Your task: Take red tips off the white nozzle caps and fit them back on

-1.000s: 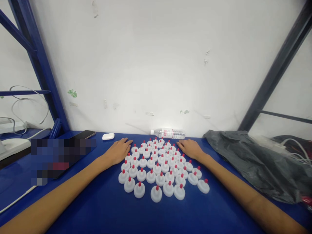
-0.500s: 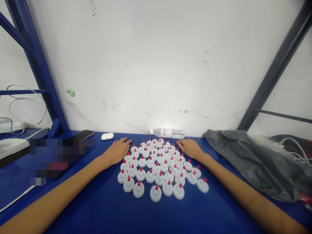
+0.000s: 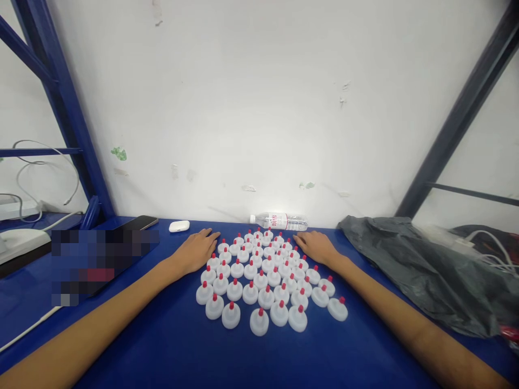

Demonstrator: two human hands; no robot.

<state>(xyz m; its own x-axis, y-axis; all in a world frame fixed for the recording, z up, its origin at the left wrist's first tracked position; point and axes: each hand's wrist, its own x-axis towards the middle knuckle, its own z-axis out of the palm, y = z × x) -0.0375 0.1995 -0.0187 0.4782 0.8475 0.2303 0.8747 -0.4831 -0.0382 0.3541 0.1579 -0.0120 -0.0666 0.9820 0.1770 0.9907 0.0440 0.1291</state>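
Note:
Several white caps with red tips [image 3: 265,278] stand packed together on the blue table [image 3: 170,346]. My left hand [image 3: 197,249] lies flat on the table at the cluster's far left edge, fingers stretched out, holding nothing. My right hand [image 3: 317,246] lies flat at the cluster's far right edge, fingers also extended and empty. Both forearms rest on the table on either side of the caps.
A clear water bottle [image 3: 279,220] lies on its side against the white wall. A white earbud case [image 3: 179,226] and a dark phone [image 3: 140,222] lie at the back left. A crumpled grey plastic bag [image 3: 430,267] covers the right side. Cables [image 3: 492,251] lie at the far right.

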